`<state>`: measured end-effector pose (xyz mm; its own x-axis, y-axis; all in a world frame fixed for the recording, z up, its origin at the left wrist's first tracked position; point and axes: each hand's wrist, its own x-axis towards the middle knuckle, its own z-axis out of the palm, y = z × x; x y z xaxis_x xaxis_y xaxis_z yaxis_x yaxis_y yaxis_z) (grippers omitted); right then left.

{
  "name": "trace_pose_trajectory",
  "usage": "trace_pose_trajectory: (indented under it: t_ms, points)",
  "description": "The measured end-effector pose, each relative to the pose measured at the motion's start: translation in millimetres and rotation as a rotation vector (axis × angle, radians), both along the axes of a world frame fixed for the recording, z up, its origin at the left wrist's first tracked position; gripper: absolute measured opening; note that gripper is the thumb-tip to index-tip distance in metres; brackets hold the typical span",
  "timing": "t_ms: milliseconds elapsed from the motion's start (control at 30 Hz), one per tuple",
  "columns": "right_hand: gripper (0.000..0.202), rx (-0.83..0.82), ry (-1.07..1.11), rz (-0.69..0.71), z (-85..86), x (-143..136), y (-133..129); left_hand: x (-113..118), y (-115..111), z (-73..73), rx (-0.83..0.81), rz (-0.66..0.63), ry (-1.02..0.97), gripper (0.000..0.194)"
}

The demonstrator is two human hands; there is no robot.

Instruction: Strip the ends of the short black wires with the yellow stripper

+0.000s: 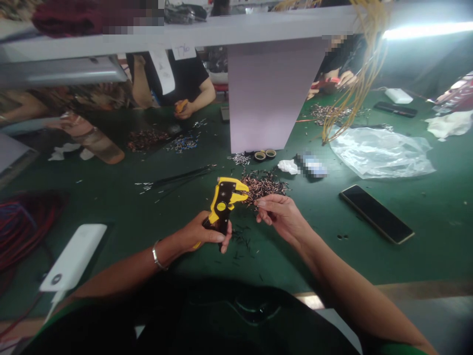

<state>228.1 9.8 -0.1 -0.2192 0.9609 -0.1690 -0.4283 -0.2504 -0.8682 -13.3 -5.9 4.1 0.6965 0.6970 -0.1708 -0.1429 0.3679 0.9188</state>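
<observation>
My left hand (212, 234) is wrapped round the handles of a yellow and black wire stripper (222, 206), held upright with its jaws toward the right. My right hand (277, 212) is just right of those jaws, thumb and forefinger pinched together at the edge of a pile of small copper-coloured and black pieces (264, 185). Whatever lies between these fingertips is too small to make out. Short black bits (242, 239) are scattered on the green table (295, 266) between my hands.
A phone (377, 214) and a clear plastic bag (380, 153) lie at the right. A white power bank (74, 257) and red cable coils (25, 229) are at the left. Scissors (260, 155) rest below a pale panel (273, 93). Other people's hands (184, 109) work across the table.
</observation>
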Motion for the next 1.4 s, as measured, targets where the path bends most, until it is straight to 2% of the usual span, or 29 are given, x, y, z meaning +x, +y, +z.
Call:
trace_pose_trajectory:
  t_ms: [733,1400]
  points:
    - [0.006,-0.016,-0.011,-0.001,4.0,-0.1,-0.9,0.7,-1.0,-4.4,-0.024,0.018,0.014,0.025]
    - [0.006,0.0,-0.008,0.005,3.5,-0.2,-1.3,2.3,-2.3,-2.1,-0.018,0.042,0.055,0.024]
